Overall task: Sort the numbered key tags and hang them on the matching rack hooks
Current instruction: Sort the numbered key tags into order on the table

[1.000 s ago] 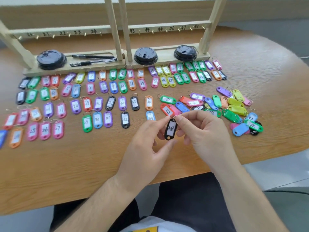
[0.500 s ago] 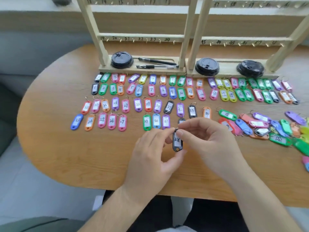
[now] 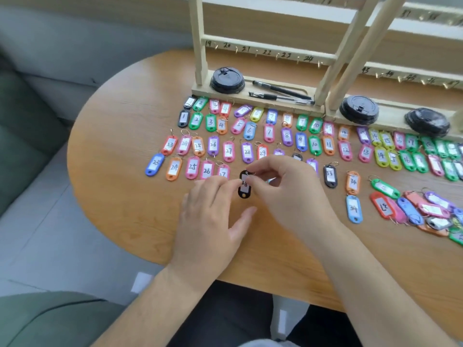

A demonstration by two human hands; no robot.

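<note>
Black plastic key tag marked 28 (image 3: 244,187) sits over the round wooden tabletop (image 3: 120,196), near the front edge, betw. your two hands; can't tell if its lower end touches the wood. Far left, rows of coloured plastic tags w/ handwritten nos. (image 3: 228,151) lie flat in order, a blue 23 tag (image 3: 152,164) at the outer end. Your left hand (image 3: 213,219) is relaxed, fingers fairly straight, index tip at the tag's left edge, thumb spread apart below it. Your right hand (image 3: 285,194) pinches the tag's top end, by the ring, betw. thumb & index. Behind, a pale wooden rack w/ numbered hooks (image 3: 199,58) stands at the table's back; a black plastic cup lid (image 3: 227,80) & two black pens (image 3: 280,93) rest on its base. Far right, a loose heap of mixed tags (image 3: 426,211).
</note>
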